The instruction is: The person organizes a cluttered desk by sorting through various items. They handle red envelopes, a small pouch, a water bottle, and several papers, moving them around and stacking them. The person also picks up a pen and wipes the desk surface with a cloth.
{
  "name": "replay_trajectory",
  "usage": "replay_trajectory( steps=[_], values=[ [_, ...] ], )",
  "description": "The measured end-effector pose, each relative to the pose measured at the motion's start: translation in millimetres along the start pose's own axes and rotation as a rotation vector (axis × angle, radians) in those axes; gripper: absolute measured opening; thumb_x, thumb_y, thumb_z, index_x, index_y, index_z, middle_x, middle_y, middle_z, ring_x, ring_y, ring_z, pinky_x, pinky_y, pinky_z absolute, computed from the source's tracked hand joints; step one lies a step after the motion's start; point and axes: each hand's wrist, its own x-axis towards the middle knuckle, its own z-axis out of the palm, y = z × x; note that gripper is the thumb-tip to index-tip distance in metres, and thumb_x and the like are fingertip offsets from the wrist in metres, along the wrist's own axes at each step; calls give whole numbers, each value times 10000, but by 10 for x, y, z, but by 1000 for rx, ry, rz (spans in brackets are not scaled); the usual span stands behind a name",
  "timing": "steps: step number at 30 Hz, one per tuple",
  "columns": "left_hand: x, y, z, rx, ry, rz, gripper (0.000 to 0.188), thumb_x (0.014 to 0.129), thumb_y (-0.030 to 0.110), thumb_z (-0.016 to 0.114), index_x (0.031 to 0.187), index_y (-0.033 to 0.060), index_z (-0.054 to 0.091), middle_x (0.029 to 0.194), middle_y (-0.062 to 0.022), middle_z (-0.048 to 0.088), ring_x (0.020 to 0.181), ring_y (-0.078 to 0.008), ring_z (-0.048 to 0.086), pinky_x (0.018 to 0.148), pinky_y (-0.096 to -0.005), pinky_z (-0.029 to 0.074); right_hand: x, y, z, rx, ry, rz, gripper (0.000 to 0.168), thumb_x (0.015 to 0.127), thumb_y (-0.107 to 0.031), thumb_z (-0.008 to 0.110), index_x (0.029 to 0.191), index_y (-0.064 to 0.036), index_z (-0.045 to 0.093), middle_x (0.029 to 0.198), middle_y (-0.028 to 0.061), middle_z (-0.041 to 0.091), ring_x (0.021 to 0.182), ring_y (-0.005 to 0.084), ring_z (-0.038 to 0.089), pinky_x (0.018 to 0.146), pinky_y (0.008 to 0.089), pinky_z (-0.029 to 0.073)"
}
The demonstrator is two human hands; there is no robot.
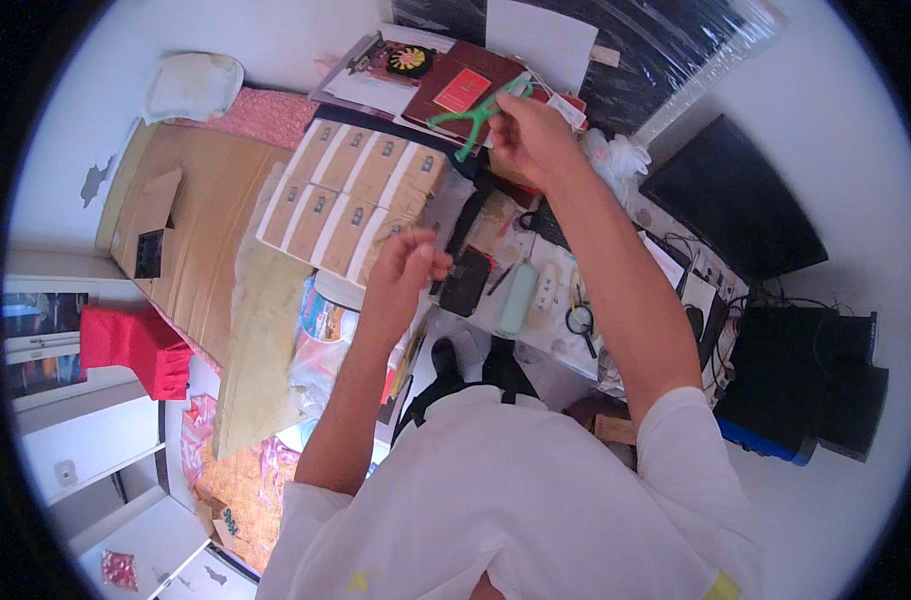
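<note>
My right hand point(530, 139) grips a green Y-shaped piece point(479, 114), shaped like a slingshot frame, with its prongs pointing left. It is held above a dark red folder point(463, 64) bearing a red booklet point(463, 91). My left hand point(407, 270) is raised with its fingers loosely bent, and I see nothing in it. Close beside it stands a cardboard drawer organizer point(347, 191) with white strips and small dark fittings on its fronts. To the right of my left fingertips is a black phone-like slab point(467, 281) on the table.
On the table point(553, 334) lie a mint-green case point(519, 298), a pale oblong case point(547, 285) and a magnifying glass point(579, 320). A dark monitor point(733, 199) stands to the right among cables. A circuit board with a fan point(407, 58) sits at the back. Large cardboard point(200, 217) covers the left side.
</note>
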Motion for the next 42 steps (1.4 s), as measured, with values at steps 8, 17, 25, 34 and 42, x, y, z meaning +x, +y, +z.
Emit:
replay_trajectory(
  steps=[8, 17, 25, 34, 42],
  values=[
    [-706, -570, -411, -77, -73, -141, 272, 999, 202, 483, 1195, 23, 539, 982, -78, 679, 864, -133, 620, 770, -266, 459, 705, 223, 370, -525, 183, -19, 258, 950, -251, 524, 960, -20, 637, 780, 106, 666, 514, 160, 564, 406, 263, 401],
    [-872, -1108, -205, -90, -360, -348, 226, 982, 152, 520, 1166, 23, 544, 945, -61, 677, 841, -105, 602, 767, -241, 459, -1693, 473, -1625, -197, 538, 41, 244, 922, -257, 611, 1069, -69, 664, 787, 21, 611, 631, 117, 549, 527, 252, 418],
    [-674, -1210, 487, 60, -615, -332, 246, 990, 172, 520, 1187, 27, 543, 955, -74, 677, 854, -122, 618, 772, -263, 472, -3784, 964, -2911, -228, 1158, 103, 241, 948, -236, 572, 1098, -58, 636, 814, 41, 653, 612, 106, 558, 518, 253, 425],
    [-737, -1332, 1042, 158, -746, -389, 219, 994, 114, 515, 1180, 0, 524, 977, -102, 668, 846, -140, 628, 804, -279, 517, -3450, 1861, -2892, -1044, 1081, 114, 301, 894, -251, 578, 1037, 4, 648, 994, 212, 681, 967, 389, 650, 854, 453, 511],
    [-719, -1195, 1064, 237, -670, -400, 266, 1005, 180, 502, 1195, -6, 515, 1008, -124, 657, 883, -163, 614, 839, -303, 508, -2549, 1693, -3753, -1209, 1167, 304, 562, 788, -333, 705, 1205, 22, 579, 1074, 275, 664, 1025, 397, 652, 910, 459, 514]
  ],
)
